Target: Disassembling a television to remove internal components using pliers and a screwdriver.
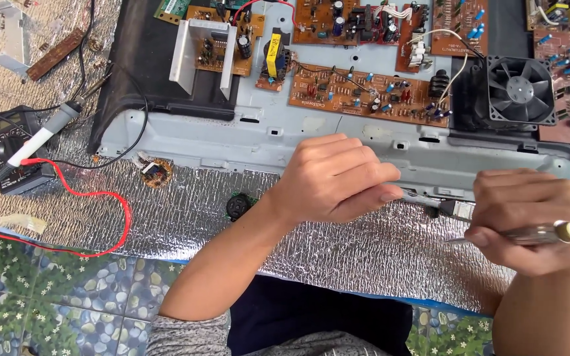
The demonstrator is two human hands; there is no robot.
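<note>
1. Your left hand (334, 178) has its fingers pinched shut on a small dark component (453, 209), held above the foil mat (338, 257).
2. Your right hand (529, 221) fingers are closed around a screwdriver (536, 233).
3. Beyond lie a brown circuit board (364, 92), a black fan (519, 89) and a red lead (94, 204).

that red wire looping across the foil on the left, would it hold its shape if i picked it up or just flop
The red wire would likely flop: it lies in loose curves on the foil mat, thin and unsupported. It probably weighs little. It runs toward the black meter, so pulling it may drag or tip that meter.
</note>
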